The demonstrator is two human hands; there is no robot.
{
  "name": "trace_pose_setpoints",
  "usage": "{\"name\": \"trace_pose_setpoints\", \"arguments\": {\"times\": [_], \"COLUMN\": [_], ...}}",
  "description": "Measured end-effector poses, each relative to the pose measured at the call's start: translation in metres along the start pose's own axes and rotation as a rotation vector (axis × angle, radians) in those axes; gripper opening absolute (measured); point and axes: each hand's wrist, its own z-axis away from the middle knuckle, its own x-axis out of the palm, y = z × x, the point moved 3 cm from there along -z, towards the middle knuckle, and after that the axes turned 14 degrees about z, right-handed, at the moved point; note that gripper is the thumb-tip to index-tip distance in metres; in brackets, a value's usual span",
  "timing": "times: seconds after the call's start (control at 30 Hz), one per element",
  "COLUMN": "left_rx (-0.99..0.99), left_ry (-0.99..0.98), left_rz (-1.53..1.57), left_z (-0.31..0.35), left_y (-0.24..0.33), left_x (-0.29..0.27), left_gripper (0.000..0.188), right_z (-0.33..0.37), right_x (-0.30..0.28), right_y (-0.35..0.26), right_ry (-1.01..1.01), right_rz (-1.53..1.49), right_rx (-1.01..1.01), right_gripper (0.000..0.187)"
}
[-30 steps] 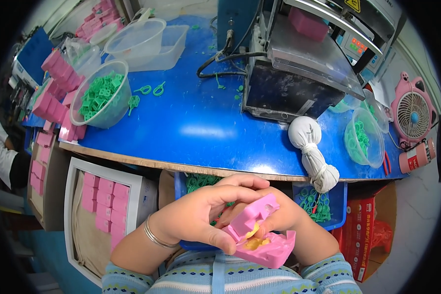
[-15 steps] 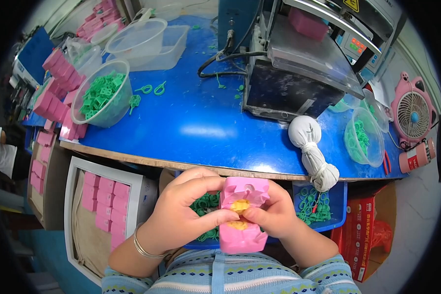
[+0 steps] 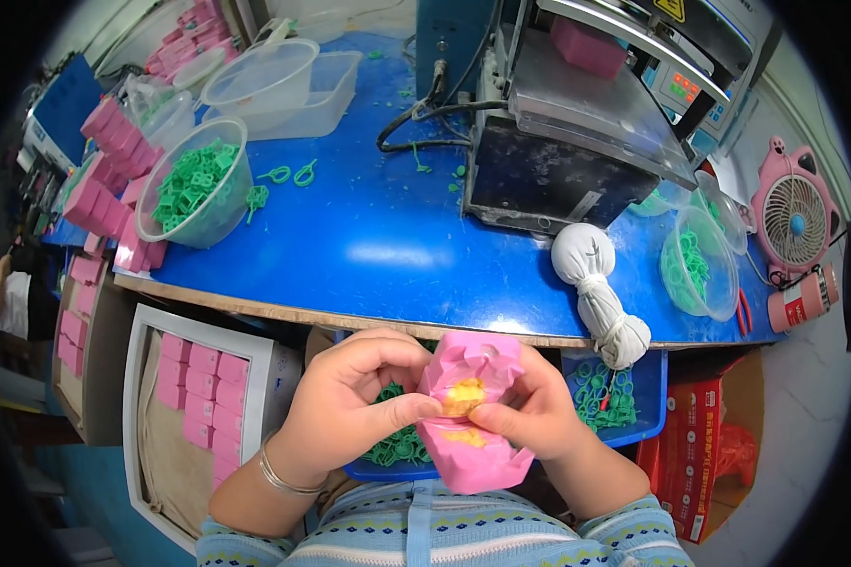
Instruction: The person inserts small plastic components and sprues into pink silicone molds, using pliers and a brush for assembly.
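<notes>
A pink rubber mould (image 3: 479, 465) is spread apart at its middle above my lap, just below the table's front edge. Deep yellow material (image 3: 464, 397) shows in the hollow of its upper part, and a smaller yellow patch lies in the lower part. My left hand (image 3: 361, 392) grips the mould from the left, its thumb at the split beside the yellow. From the right, my right hand (image 3: 537, 408) holds it, thumb pressed at the lower edge of the yellow. Most of the fingers of both hands are hidden behind the mould.
Below the mould, a blue tray (image 3: 648, 425) holds green pieces. On the blue table (image 3: 350, 217) stand a tub (image 3: 234, 210) of green pieces, a press machine (image 3: 563, 161) and a white cloth bundle (image 3: 591, 283). Pink blocks (image 3: 199, 383) sit in a box at left.
The mould has tilted and turned slightly in my hands. More of the yellow shows in its upper part. At the far left, a person's arm has shifted.
</notes>
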Motion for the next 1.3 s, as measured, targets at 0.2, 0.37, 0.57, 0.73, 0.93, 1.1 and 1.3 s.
{"name": "trace_pose_setpoints", "arguments": {"times": [0.2, 0.37, 0.57, 0.73, 0.93, 1.1, 1.3], "left_rx": [-0.132, -0.212, -0.272, -0.294, -0.067, -0.024, 0.069], "left_ry": [-0.050, -0.118, -0.281, -0.294, -0.210, -0.210, -0.196], "left_rz": [0.177, 0.264, 0.044, -0.073, -0.013, -0.008, -0.167], "left_z": [0.001, -0.003, -0.009, -0.009, -0.003, 0.000, -0.002], "left_y": [-0.008, -0.010, -0.013, -0.010, -0.017, -0.014, -0.012], "left_x": [-0.004, -0.005, -0.003, 0.001, 0.008, 0.005, -0.007], "left_gripper": [0.030, 0.039, 0.072, 0.073, 0.066, 0.060, 0.064], "right_z": [-0.001, -0.001, 0.000, -0.004, -0.009, -0.007, -0.005], "right_x": [-0.005, -0.013, -0.010, -0.012, -0.013, -0.011, -0.003], "right_y": [0.001, 0.004, 0.010, 0.017, 0.020, 0.023, 0.020], "right_ry": [-0.132, -0.197, -0.284, -0.325, -0.236, -0.334, -0.423], "right_rz": [0.168, 0.154, -0.181, -0.204, -0.229, -0.351, -0.541], "right_rx": [-0.139, -0.094, 0.176, 0.265, 0.258, 0.285, 0.247], "right_gripper": [0.040, 0.042, 0.041, 0.038, 0.038, 0.055, 0.079]}}
